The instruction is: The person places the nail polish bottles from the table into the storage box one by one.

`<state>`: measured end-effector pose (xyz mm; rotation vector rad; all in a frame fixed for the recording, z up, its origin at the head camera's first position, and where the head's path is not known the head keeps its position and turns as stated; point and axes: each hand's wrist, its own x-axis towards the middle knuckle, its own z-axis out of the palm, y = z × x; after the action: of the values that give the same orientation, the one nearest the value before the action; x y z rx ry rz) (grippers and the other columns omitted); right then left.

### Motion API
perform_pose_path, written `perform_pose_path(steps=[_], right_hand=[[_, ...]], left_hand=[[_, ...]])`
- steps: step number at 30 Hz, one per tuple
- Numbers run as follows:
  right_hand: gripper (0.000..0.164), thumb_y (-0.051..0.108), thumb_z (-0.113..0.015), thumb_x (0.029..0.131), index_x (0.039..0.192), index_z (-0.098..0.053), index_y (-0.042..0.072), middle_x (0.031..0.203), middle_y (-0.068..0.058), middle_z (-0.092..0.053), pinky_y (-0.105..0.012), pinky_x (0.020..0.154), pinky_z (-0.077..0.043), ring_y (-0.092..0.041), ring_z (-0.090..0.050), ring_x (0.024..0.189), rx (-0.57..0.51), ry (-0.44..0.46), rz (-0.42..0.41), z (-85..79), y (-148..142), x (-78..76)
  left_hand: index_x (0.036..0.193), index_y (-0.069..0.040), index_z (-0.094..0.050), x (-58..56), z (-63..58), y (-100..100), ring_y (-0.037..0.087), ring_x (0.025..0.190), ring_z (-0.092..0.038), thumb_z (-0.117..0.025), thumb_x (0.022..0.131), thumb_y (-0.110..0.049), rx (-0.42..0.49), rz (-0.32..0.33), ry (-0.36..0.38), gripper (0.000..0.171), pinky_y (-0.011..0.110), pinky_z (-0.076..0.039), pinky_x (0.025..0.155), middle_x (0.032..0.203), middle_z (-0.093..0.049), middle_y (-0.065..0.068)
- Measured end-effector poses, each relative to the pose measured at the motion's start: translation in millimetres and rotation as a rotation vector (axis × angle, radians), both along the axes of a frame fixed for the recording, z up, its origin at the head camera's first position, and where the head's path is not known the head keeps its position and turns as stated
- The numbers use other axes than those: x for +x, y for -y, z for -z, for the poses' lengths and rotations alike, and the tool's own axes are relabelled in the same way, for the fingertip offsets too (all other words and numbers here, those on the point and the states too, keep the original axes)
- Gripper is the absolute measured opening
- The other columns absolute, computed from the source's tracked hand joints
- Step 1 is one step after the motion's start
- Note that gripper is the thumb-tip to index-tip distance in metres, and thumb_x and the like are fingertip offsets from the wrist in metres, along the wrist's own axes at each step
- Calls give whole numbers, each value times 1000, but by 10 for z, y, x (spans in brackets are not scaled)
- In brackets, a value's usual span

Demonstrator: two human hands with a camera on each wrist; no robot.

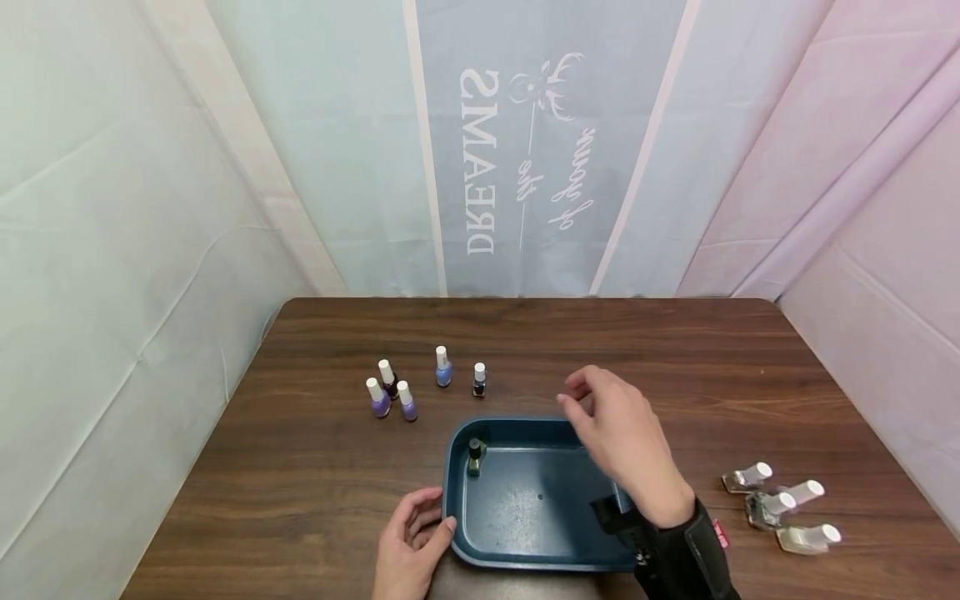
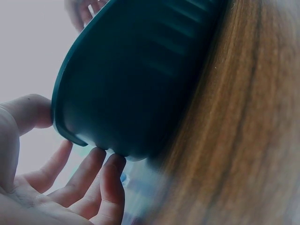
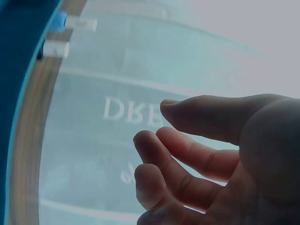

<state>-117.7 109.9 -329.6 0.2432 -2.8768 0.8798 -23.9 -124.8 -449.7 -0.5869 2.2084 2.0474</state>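
Note:
A dark teal tray (image 1: 540,525) sits near the table's front edge. Inside its far left corner stands a dark green nail polish bottle with a black cap (image 1: 475,458). My left hand (image 1: 412,542) holds the tray's left side; in the left wrist view the thumb (image 2: 35,111) meets the rim and the curled fingertips touch the outer wall. Over the tray's far right corner hovers my right hand (image 1: 618,425), holding nothing, its fingers loosely bent in the right wrist view. Nearest beyond the tray are a black polish bottle (image 1: 479,382) and a blue polish bottle (image 1: 443,370), both white-capped.
Left of these stand two purple polish bottles (image 1: 380,400) and a dark one (image 1: 389,382). Several clear polish bottles (image 1: 763,510) with white caps cluster at the right. A small red item (image 1: 720,533) shows beside the right sleeve. Cloth hangs behind the wooden table (image 1: 300,467).

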Motion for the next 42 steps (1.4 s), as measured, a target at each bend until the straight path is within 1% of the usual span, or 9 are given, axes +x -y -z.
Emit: perform_pose_path(steps=[8, 15, 18, 24, 27, 33, 37, 39, 42], right_hand=[[18, 20, -61, 94, 106, -65, 6, 91, -7, -67, -31, 64, -43, -17, -57, 73, 17, -19, 80, -36, -395, -3], [17, 16, -64, 92, 102, -65, 2, 86, -11, -68, -30, 61, -41, -22, -59, 72, 16, -111, 158, 40, -687, 33], [19, 17, -64, 92, 102, -65, 1, 87, -14, -68, -29, 60, -41, -24, -61, 73, 22, -124, 194, 79, -811, 47], [25, 22, -63, 93, 103, -65, 0, 91, -20, -69, -33, 59, -41, -32, -64, 76, 46, -61, 271, 156, -1119, 110], [26, 23, -62, 94, 104, -65, 0, 93, -21, -69, -33, 59, -41, -32, -64, 76, 65, -29, 303, 193, -1275, 149], [30, 26, -60, 95, 106, -64, -1, 95, -23, -69, -35, 59, -40, -28, -63, 72, 91, 31, 363, 250, -1547, 232], [33, 29, -59, 94, 105, -64, -1, 92, -23, -71, -38, 60, -39, -25, -62, 66, 101, 59, 414, 277, -1688, 281], [34, 30, -59, 94, 105, -64, -2, 92, -23, -70, -39, 60, -38, -29, -62, 67, 110, 79, 447, 292, -1745, 306], [37, 32, -59, 94, 106, -63, -3, 96, -26, -68, -42, 61, -39, -38, -60, 76, 132, 138, 493, 323, -1828, 341]], left_hand=[[122, -4, -57, -10, -24, -11, 17, 100, -63, -73, 82, -5, -30, -11, 53, 43, 23, -53, 76, 120, -62, 13], [123, -4, -57, -4, -28, -8, 19, 103, -62, -74, 82, -8, -42, -4, 79, 44, 24, -52, 77, 121, -62, 12], [123, -4, -57, -3, -29, -8, 19, 102, -62, -74, 82, -8, -38, -6, 74, 44, 24, -52, 77, 121, -62, 12], [122, -4, -57, -8, -22, -16, 19, 102, -63, -73, 82, -6, -28, -7, 58, 43, 23, -53, 77, 120, -63, 13], [122, -4, -57, -6, -22, -18, 19, 102, -63, -73, 82, -6, -34, -4, 62, 43, 23, -52, 77, 120, -63, 13], [123, -3, -56, 8, -16, -12, 20, 102, -63, -73, 82, -7, -46, 3, 80, 45, 26, -53, 79, 121, -62, 13], [123, -4, -56, 8, -13, -8, 20, 102, -63, -73, 82, -7, -55, -1, 80, 45, 27, -53, 79, 121, -62, 13], [122, -4, -57, 1, -13, -14, 20, 102, -63, -73, 82, -7, -55, -10, 71, 44, 26, -53, 78, 120, -62, 13], [121, -4, -58, -7, -15, -25, 19, 101, -63, -73, 81, -6, -52, -19, 57, 43, 24, -53, 77, 119, -63, 13]])
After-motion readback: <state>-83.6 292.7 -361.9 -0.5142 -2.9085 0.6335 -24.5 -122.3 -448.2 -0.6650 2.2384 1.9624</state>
